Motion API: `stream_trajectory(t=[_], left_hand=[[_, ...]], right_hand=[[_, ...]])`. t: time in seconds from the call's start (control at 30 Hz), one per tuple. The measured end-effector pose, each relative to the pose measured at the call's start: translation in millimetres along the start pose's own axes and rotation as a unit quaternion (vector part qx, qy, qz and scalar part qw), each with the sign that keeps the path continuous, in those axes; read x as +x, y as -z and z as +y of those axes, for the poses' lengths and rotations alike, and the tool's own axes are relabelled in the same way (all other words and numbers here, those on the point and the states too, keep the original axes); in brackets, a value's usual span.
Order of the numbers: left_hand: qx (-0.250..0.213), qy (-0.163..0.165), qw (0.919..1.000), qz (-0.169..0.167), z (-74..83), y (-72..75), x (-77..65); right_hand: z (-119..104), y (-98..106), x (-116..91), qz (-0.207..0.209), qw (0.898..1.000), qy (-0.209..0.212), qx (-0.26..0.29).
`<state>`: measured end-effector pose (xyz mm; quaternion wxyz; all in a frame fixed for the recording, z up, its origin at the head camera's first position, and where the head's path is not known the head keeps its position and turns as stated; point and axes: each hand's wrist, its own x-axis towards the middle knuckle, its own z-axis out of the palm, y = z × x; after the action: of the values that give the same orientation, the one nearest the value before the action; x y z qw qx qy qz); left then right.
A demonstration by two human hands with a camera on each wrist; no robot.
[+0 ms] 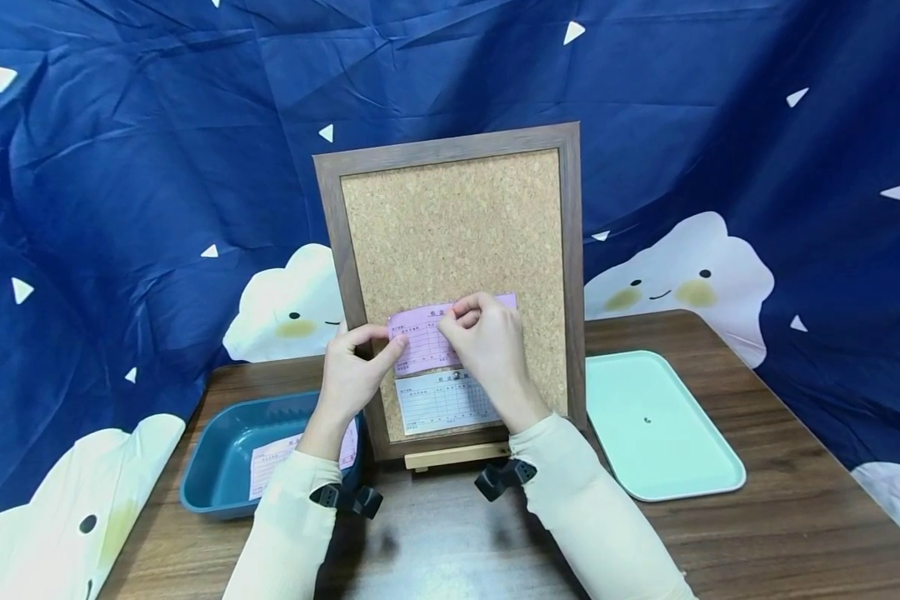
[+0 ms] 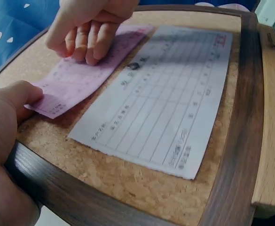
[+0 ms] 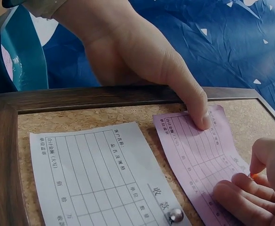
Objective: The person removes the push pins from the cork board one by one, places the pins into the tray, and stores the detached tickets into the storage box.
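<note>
A pink receipt slip [image 1: 422, 333] lies against the cork board [image 1: 457, 225], just above a white receipt slip [image 1: 444, 404]. My left hand [image 1: 347, 375] pinches the pink slip's left edge, its thumb [image 3: 200, 115] on the printed face. At the top middle of that slip, my right hand [image 1: 487, 337] pinches a small orange pin [image 3: 254, 176], mostly hidden by the fingertips. The curled fingers of this hand rest over the pink paper. A round silver pin [image 3: 176, 215] sits in the top of the white slip.
The brown-framed board leans on a wooden stand [image 1: 457, 456]. To its left is a blue bin [image 1: 221, 450] with another pink slip [image 1: 270, 462] inside. A mint green tray [image 1: 660, 425] lies at the right on the wooden table [image 1: 780, 492], before a blue curtain [image 1: 450, 67].
</note>
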<state>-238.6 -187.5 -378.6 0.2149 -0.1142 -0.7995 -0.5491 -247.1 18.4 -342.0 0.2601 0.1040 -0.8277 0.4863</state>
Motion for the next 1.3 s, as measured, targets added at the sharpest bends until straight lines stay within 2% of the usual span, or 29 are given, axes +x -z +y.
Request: stream_trajectory(t=[0.37, 0.57, 0.73, 1.1, 1.3], left_hand=[[-0.018, -0.009, 0.9998, -0.006, 2.1, -2.1, -2.1], [-0.014, 0.010, 0.9999, 0.000, 2.1, -2.7, -4.8], [-0.014, 0.025, 0.9996, 0.002, 1.7, -2.7, -7.6], [-0.029, -0.006, 0.9993, 0.023, 1.1, -2.3, -7.5], [-0.026, -0.003, 0.9989, 0.040, 2.1, -0.7, -8.6]], right_hand=[[4, 5, -5, -0.003, 1.000, -0.010, 0.029], [8, 11, -8, -0.018, 0.998, -0.017, 0.057], [13, 16, -9, -0.026, 0.998, -0.011, 0.059], [16, 23, -9, -0.030, 0.997, -0.005, 0.064], [17, 27, -10, -0.024, 0.997, -0.001, 0.076]])
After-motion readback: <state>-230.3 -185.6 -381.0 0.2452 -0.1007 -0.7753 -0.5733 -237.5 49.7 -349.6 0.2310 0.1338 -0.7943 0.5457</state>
